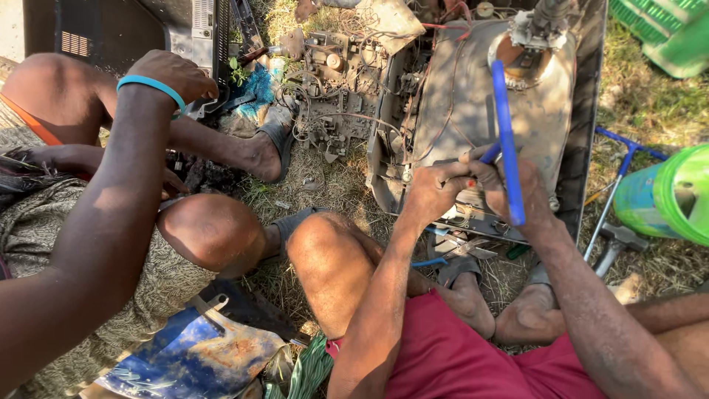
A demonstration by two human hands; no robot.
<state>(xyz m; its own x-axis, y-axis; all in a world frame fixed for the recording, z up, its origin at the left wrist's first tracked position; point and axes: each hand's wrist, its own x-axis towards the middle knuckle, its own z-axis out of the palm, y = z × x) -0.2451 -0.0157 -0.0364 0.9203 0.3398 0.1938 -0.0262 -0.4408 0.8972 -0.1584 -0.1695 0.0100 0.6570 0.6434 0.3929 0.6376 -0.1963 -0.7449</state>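
On dry grass (325,185) before us, our right hand (509,188) grips a blue-handled tool (507,140) against the gutted television shell (473,111), our left hand (432,188) closed beside it; a co-worker's hand (173,74), blue wristband (151,85), leftward.

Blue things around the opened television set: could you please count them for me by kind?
Blue-handled tool, gripped by both hands, left and right: 1
Blue wristband on the other person's arm: 1
Blue metal frame on the grass: 1
Blue rusty sheet: 1
Total: 4
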